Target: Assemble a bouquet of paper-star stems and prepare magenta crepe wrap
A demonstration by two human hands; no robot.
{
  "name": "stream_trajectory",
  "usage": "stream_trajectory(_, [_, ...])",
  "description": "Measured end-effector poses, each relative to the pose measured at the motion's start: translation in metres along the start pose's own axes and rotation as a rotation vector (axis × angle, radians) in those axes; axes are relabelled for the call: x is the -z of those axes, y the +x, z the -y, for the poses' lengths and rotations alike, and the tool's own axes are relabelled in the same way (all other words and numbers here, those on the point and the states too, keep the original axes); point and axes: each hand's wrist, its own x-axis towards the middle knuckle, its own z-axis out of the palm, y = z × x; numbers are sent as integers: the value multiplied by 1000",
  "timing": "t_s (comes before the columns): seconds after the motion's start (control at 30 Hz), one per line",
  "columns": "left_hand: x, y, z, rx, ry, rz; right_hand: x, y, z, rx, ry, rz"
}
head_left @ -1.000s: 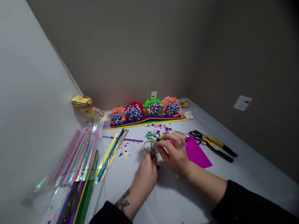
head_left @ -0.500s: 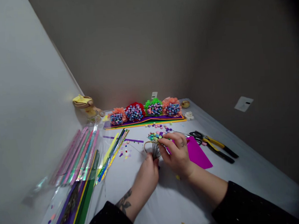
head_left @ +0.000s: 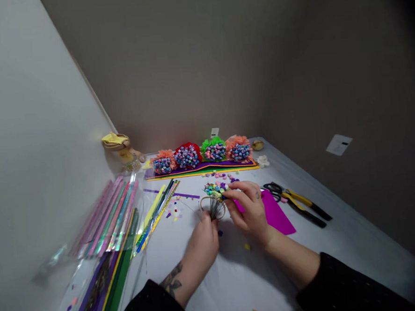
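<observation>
My left hand (head_left: 203,235) is closed around the lower end of a bundle of thin wire stems (head_left: 216,206). Small colourful paper stars (head_left: 214,189) top the stems in a cluster. A thin tan ring (head_left: 205,201) encircles the wires just below the stars. My right hand (head_left: 248,209) is at the right side of the bunch, thumb and fingertips bent towards the stars and the ring. Whether its fingertips pinch a single star or stem is too small to make out. Under the right hand lies a magenta sheet (head_left: 277,214).
Several finished star bouquets (head_left: 187,156) stand along the back on coloured sheets (head_left: 201,169). Scissors (head_left: 273,190) and yellow-black pliers (head_left: 304,206) lie right. Paper strips (head_left: 157,215) and plastic-wrapped strips (head_left: 107,215) cover the left. Loose stars (head_left: 221,176) and confetti (head_left: 174,209) are scattered on the white table.
My right hand has shifted slightly right, away from the wires, so more of the ring shows. My left hand keeps its hold on the stems.
</observation>
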Motion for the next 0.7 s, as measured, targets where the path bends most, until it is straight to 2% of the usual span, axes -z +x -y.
stream_trajectory(0.43, [0, -1, 2, 82, 157, 3, 3, 5, 3, -4, -54, -1])
stream_trajectory(0.7, [0, 3, 1, 85, 112, -21, 5, 5, 3, -19, 22, -13])
